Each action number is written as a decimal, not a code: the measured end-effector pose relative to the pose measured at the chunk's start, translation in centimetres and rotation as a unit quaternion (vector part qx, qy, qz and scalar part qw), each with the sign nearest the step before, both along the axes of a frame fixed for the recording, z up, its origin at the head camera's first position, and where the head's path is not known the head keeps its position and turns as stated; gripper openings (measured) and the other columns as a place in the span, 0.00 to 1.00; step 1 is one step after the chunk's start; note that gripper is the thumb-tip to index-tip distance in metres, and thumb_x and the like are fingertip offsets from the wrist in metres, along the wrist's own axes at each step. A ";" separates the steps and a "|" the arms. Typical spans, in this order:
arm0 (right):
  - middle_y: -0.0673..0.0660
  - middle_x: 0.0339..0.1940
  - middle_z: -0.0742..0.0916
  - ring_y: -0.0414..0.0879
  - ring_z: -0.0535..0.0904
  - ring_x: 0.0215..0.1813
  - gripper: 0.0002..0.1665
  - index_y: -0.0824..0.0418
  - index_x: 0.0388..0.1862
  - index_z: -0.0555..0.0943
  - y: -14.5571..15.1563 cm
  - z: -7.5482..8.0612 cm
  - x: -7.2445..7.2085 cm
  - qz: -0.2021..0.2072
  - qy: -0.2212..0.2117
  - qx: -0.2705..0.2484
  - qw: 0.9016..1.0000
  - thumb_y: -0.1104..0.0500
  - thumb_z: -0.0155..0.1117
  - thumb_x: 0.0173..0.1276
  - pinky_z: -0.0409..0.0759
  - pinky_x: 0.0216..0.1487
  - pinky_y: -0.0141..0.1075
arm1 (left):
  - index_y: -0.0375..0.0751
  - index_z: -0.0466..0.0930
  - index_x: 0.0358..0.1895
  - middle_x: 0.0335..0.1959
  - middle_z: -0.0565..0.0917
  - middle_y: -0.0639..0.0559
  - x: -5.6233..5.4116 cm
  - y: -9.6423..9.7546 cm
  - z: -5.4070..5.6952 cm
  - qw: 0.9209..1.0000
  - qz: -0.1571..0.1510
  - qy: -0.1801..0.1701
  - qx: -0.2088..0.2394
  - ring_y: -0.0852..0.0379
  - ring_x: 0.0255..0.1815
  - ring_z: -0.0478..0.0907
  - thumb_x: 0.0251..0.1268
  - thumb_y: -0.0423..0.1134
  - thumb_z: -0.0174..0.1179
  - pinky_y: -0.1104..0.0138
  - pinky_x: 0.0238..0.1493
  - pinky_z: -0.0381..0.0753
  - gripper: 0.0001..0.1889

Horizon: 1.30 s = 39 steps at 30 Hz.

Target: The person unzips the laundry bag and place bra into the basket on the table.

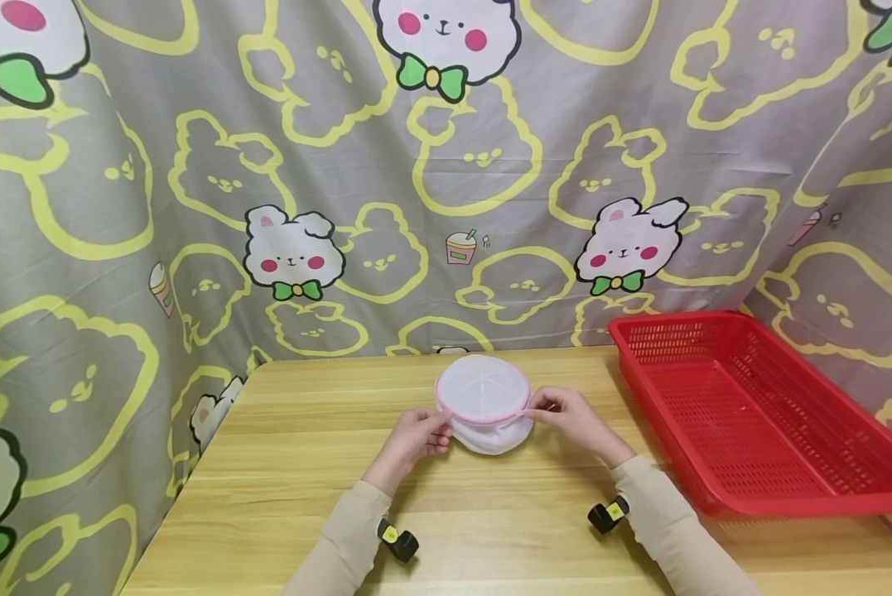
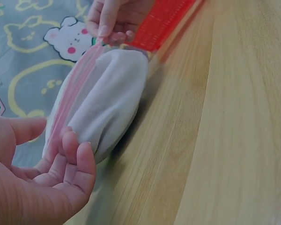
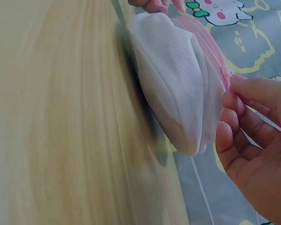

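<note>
A round white mesh laundry bag [image 1: 483,389] with a pink zipper [image 3: 210,44] round its rim is held tilted above the wooden table. Its lower side bulges and folds softly; whether anything lies inside cannot be told. At the rim's near left, my left hand [image 1: 419,434] holds the edge between thumb and curled fingers, as the left wrist view [image 2: 51,173] shows. My right hand [image 1: 568,418] pinches the pink zipper's end by its pull at the near right, thumb against index finger. Its other fingers [image 3: 229,136] curl beside the mesh.
A red perforated plastic basket [image 1: 714,364] stands at the right of the wooden table [image 1: 304,447]. A grey curtain [image 1: 490,165] with cartoon bears and rabbits hangs behind and at both sides. Small black devices [image 1: 399,542] are strapped to both sleeved wrists.
</note>
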State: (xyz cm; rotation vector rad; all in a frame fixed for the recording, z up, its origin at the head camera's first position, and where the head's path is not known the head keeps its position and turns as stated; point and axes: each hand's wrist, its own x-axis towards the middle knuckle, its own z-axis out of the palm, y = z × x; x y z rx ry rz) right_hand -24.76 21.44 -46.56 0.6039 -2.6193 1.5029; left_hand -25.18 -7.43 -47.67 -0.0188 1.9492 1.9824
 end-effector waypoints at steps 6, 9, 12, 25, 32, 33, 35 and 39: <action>0.59 0.31 0.86 0.38 0.75 0.33 0.05 0.63 0.34 0.84 -0.6 -0.1 0.2 0.017 -0.013 0.004 1.000 0.61 0.68 0.64 0.75 0.36 0.28 | 0.29 0.75 0.44 0.26 0.80 0.52 0.0 0.2 -0.1 1.000 -0.017 0.001 0.001 0.61 0.26 0.77 0.71 0.42 0.56 0.71 0.32 0.82 0.16; 0.58 0.31 0.86 0.38 0.75 0.34 0.04 0.62 0.33 0.84 -0.9 -0.1 0.3 0.020 -0.012 0.013 1.000 0.61 0.67 0.64 0.75 0.37 0.28 | 0.28 0.75 0.45 0.26 0.80 0.52 0.1 0.3 -0.1 1.000 -0.023 0.004 0.004 0.61 0.26 0.77 0.71 0.43 0.56 0.71 0.33 0.82 0.16; 0.54 0.30 0.86 0.36 0.75 0.34 0.04 0.59 0.32 0.84 -0.9 -0.2 0.4 0.025 -0.013 0.021 0.999 0.58 0.68 0.64 0.75 0.38 0.28 | 0.27 0.75 0.45 0.26 0.80 0.52 0.1 0.3 -0.3 1.000 -0.025 0.004 0.009 0.61 0.26 0.78 0.71 0.42 0.56 0.70 0.33 0.83 0.16; 0.54 0.30 0.86 0.34 0.75 0.34 0.04 0.59 0.32 0.84 -0.7 -0.8 0.1 0.091 0.006 0.013 0.996 0.60 0.67 0.65 0.75 0.37 0.27 | 0.25 0.75 0.46 0.28 0.81 0.50 0.2 0.6 -0.6 0.999 -0.032 -0.006 0.015 0.60 0.28 0.80 0.71 0.42 0.55 0.66 0.39 0.86 0.18; 0.59 0.30 0.85 0.35 0.73 0.33 0.04 0.66 0.33 0.83 -1.0 -0.8 0.2 0.095 0.006 0.029 0.995 0.64 0.66 0.65 0.73 0.36 0.28 | 0.26 0.76 0.46 0.28 0.81 0.51 0.1 0.8 -0.9 0.999 -0.031 -0.008 0.020 0.60 0.29 0.80 0.72 0.41 0.55 0.66 0.39 0.86 0.17; 0.60 0.30 0.85 0.36 0.73 0.34 0.04 0.67 0.33 0.83 -1.0 -0.7 0.2 0.097 0.006 0.032 0.995 0.65 0.66 0.65 0.74 0.36 0.28 | 0.26 0.76 0.46 0.29 0.81 0.51 0.1 0.8 -1.0 0.999 -0.030 -0.007 0.020 0.60 0.29 0.80 0.72 0.41 0.55 0.66 0.40 0.86 0.17; 0.63 0.30 0.85 0.37 0.73 0.33 0.04 0.68 0.33 0.83 -1.1 -0.6 0.3 0.102 0.003 0.035 0.994 0.66 0.65 0.65 0.73 0.36 0.28 | 0.27 0.76 0.45 0.29 0.81 0.51 0.1 0.8 -1.0 0.999 -0.030 -0.006 0.021 0.60 0.29 0.80 0.72 0.41 0.55 0.66 0.39 0.86 0.16; 0.62 0.29 0.84 0.38 0.72 0.33 0.04 0.67 0.33 0.83 -1.2 -0.5 0.3 0.109 -0.002 0.037 0.993 0.66 0.65 0.65 0.72 0.35 0.28 | 0.30 0.77 0.42 0.28 0.81 0.51 0.1 0.9 -1.1 0.999 -0.025 -0.006 0.019 0.61 0.28 0.79 0.71 0.40 0.55 0.68 0.37 0.85 0.12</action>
